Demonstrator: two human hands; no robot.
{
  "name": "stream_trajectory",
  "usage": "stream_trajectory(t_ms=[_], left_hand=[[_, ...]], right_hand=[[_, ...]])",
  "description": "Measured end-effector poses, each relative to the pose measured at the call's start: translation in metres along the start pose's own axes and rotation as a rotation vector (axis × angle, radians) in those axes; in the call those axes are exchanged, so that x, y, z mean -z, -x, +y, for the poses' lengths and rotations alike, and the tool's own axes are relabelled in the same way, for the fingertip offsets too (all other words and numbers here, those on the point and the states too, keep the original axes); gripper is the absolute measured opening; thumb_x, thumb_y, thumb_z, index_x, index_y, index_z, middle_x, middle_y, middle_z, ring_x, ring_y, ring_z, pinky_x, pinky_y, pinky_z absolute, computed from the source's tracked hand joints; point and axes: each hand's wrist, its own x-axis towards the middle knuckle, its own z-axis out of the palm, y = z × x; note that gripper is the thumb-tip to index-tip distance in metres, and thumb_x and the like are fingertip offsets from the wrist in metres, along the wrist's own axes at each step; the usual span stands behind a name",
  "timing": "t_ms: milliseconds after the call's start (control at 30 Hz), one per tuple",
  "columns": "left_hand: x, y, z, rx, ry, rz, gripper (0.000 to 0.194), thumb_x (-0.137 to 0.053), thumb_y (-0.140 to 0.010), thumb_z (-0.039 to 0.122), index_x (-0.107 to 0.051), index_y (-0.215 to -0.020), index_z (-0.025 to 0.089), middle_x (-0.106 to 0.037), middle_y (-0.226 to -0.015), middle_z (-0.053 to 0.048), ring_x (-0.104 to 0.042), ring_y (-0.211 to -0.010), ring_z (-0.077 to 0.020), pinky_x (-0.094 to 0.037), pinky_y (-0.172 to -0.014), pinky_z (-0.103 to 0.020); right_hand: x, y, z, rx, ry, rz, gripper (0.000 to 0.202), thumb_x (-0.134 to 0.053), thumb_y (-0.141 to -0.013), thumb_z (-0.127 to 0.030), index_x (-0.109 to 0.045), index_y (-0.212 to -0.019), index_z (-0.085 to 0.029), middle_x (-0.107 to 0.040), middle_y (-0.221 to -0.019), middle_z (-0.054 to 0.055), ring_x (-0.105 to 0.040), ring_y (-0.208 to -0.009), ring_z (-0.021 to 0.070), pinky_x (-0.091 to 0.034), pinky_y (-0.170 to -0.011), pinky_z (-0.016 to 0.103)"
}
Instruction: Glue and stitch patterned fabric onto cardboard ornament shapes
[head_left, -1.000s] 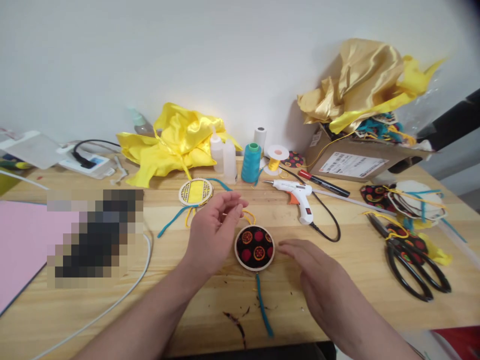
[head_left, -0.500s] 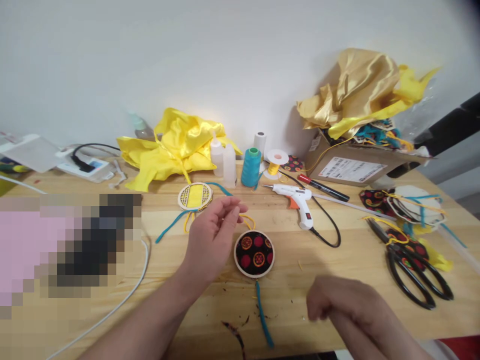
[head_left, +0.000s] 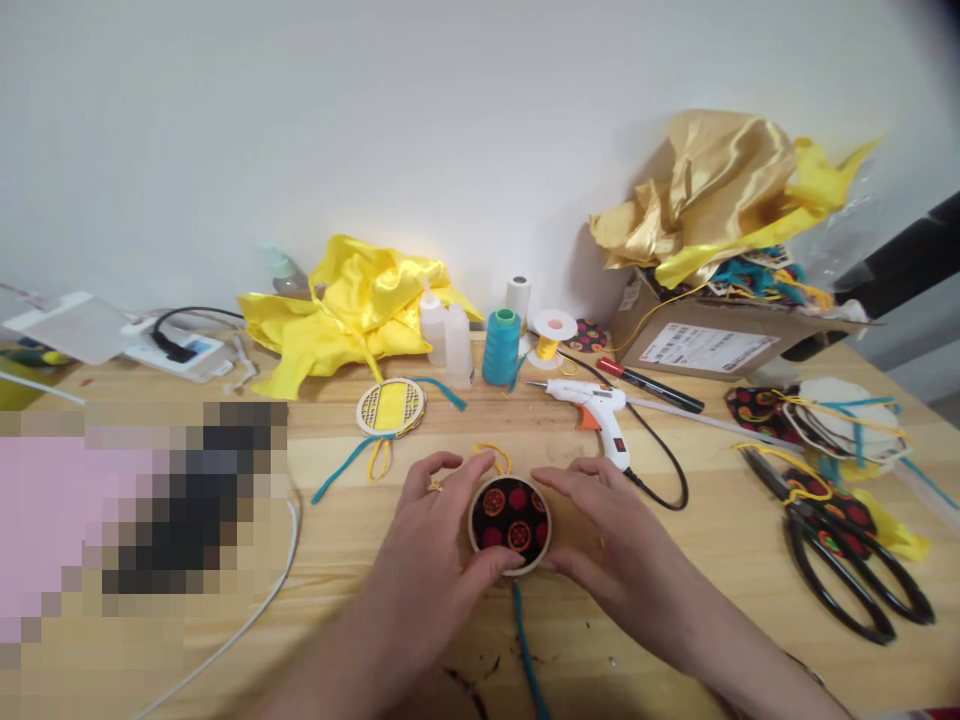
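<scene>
One patterned disc (head_left: 516,512) between left hand (head_left: 433,530) and right hand (head_left: 616,530), thumbs and fingers parted around it, firm grip unclear.

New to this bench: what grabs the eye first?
Probably the round black fabric disc with red and orange motifs and a pale rim, front and centre between the bare left hand and bare right hand. Then the shiny gold satin cloth, heaped atop the brown cardboard box at back right, and the bright yellow satin cloth, crumpled at back left.
</scene>
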Motion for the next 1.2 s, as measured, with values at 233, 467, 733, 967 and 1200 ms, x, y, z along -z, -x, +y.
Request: stream_trajectory(t_ms=[233,467,733,967,1200], left_hand=[[-0.006,0.001,-0.015,-0.018,0.043,-0.006,0.071,-0.071,-0.066,0.043,-0.043,-0.127,0.02,-0.053,-0.123,-0.008,-0.034,-0.117,-0.0268,-0.037,-0.1,-0.044],[-0.005,0.0,-0.018,-0.05,0.051,-0.115,0.076,-0.073,-0.064,0.044,-0.04,-0.129,0.022,-0.055,-0.123,-0.004,-0.032,-0.116,-0.027,-0.036,-0.1,-0.043],[-0.008,0.001,-0.017,-0.051,0.039,-0.115,0.073,-0.073,-0.066,0.036,-0.039,-0.129,0.022,-0.053,-0.125,-0.004,-0.032,-0.116,-0.0265,-0.035,-0.101,-0.043],[-0.01,0.0,-0.017,-0.053,0.054,-0.107,0.07,-0.072,-0.067,0.032,-0.039,-0.129,0.022,-0.054,-0.122,-0.005,-0.034,-0.115,-0.0254,-0.036,-0.1,-0.043],[-0.012,0.0,-0.018,-0.061,0.055,-0.088,0.067,-0.07,-0.068,0.029,-0.041,-0.128,0.023,-0.056,-0.12,-0.004,-0.036,-0.114,-0.0258,-0.038,-0.098,-0.043]], right_hand=[[-0.009,-0.009,0.007,-0.057,-0.038,-0.076,0.05,-0.068,-0.073,-0.017,-0.05,-0.119,-0.027,-0.059,-0.108,0.006,-0.047,-0.101,0.0238,-0.043,-0.085,0.039],[-0.009,-0.005,0.013,0.008,-0.064,-0.081,0.056,-0.067,-0.076,-0.024,-0.043,-0.126,-0.03,-0.057,-0.116,0.003,-0.045,-0.105,0.0228,-0.039,-0.089,0.038],[-0.012,-0.005,0.016,0.004,-0.098,-0.075,0.061,-0.07,-0.074,-0.02,-0.041,-0.126,-0.032,-0.057,-0.113,0.001,-0.045,-0.101,0.0218,-0.038,-0.088,0.038],[-0.013,-0.005,0.015,-0.013,-0.12,-0.081,0.058,-0.069,-0.074,-0.019,-0.042,-0.124,-0.032,-0.057,-0.111,0.0,-0.042,-0.099,0.0205,-0.038,-0.088,0.036],[-0.014,-0.005,0.016,-0.018,-0.121,-0.095,0.059,-0.07,-0.073,-0.019,-0.042,-0.123,-0.033,-0.057,-0.114,-0.002,-0.042,-0.098,0.0201,-0.038,-0.088,0.035]])
